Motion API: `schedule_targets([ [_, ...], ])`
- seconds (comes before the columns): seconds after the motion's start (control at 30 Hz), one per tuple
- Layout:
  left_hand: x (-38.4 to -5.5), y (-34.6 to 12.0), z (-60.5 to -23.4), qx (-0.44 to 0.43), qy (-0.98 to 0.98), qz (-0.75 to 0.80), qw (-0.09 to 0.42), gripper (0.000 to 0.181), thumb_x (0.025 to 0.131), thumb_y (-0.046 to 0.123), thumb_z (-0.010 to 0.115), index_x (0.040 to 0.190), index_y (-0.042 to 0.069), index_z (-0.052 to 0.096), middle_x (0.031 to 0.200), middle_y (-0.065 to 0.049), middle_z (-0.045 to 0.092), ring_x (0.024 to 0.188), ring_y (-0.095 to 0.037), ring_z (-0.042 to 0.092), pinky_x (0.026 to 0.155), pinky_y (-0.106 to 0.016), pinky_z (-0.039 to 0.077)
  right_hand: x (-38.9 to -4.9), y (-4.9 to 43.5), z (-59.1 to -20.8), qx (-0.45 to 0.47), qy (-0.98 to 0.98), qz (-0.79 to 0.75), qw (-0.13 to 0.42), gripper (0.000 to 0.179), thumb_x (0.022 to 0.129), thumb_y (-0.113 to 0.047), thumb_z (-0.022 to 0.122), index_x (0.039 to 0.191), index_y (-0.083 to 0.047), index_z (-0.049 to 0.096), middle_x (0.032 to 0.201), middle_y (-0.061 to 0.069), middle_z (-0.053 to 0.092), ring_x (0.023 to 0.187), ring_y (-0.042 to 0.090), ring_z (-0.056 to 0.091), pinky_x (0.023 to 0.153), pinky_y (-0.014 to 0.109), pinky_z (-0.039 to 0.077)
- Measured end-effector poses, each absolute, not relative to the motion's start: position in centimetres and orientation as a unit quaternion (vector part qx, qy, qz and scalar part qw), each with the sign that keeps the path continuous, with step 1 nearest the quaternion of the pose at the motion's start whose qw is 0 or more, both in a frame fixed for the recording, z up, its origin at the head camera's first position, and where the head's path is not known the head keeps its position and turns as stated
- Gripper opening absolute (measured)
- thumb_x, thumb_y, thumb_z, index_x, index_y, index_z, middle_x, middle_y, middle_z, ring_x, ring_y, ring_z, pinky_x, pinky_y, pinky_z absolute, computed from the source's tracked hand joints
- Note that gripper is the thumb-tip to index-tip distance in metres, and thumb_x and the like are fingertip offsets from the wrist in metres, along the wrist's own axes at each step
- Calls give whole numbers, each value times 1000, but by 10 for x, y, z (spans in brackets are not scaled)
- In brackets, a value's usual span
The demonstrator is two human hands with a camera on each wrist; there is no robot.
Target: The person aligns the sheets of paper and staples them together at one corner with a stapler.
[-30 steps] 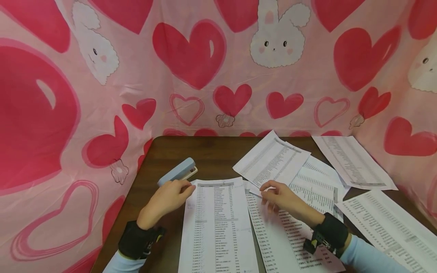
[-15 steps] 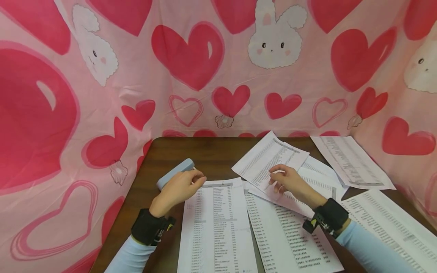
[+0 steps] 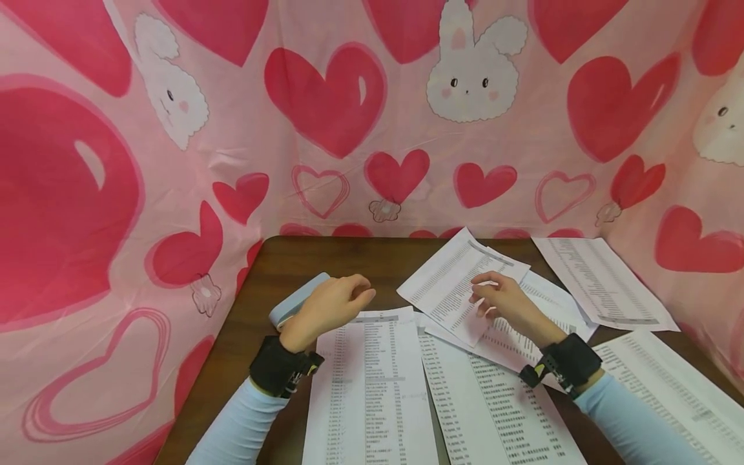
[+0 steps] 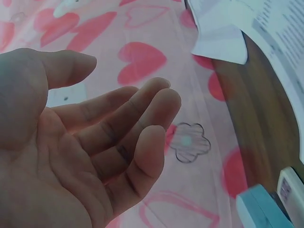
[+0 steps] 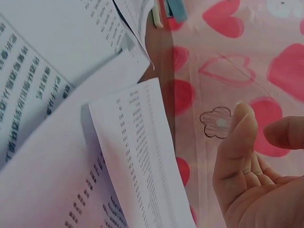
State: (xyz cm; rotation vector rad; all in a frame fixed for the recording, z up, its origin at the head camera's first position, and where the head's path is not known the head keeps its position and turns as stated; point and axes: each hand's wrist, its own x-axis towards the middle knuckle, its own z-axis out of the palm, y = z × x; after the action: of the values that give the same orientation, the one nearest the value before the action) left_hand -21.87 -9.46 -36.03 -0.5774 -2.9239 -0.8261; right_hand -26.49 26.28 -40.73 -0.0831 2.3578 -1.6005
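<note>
the left hand (image 3: 334, 307) hangs with loosely bent fingers and the thumb standing off from them, the palm bare in the left wrist view. the right hand (image 3: 506, 303) is held much the same way, fingers relaxed, with a gap between thumb and forefinger.

nearest the left hand is a light blue stapler (image 3: 298, 301) with a pale base, lying aslant on the bench (image 3: 366, 268); in the head view the hand partly hides it, while the left wrist view shows it apart from the fingers. just right of it lies a long printed sheet (image 3: 383, 387), pen marks on it.

the right hand is over a slanted sheet (image 3: 447, 284), which overlaps other printed pages (image 3: 549, 297). nearer the person, a larger-print page (image 3: 494, 400) lies beside the long one. farther right are a far sheet (image 3: 604, 278) by the bench's back edge and a near sheet (image 3: 668, 387).

black wrist straps (image 3: 569, 363) sit by light blue sleeves (image 3: 633, 416). behind hangs pink cloth (image 3: 409, 116) with hearts and rabbits.
</note>
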Motion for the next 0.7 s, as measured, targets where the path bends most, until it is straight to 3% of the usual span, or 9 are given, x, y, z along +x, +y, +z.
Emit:
schedule_targets([
  [0.23,-230,-77,-355,-203,-938,-281,15,29,96,34,59,113,12,68,94,-1,73,78,-14,65,67,-30,52,-276,275,-409,-9,822,-553,133,48,101,-24,53,138,3,41,98,14,69,68,16,65,65,29,54],
  [0.53,-244,-61,-364,-188,-939,-289,-9,28,96,34,59,114,15,67,97,-2,72,81,-16,65,70,-31,53,-287,292,-409,-2,826,-551,118,49,100,-29,54,135,3,41,93,5,67,68,15,64,66,29,55],
  [0.7,-252,-46,-370,-188,-936,-296,-16,30,97,34,57,117,14,65,97,-1,71,79,-15,63,69,-30,51,-294,301,-406,15,830,-543,123,50,100,-31,54,136,0,40,101,11,68,70,17,65,67,29,55],
])
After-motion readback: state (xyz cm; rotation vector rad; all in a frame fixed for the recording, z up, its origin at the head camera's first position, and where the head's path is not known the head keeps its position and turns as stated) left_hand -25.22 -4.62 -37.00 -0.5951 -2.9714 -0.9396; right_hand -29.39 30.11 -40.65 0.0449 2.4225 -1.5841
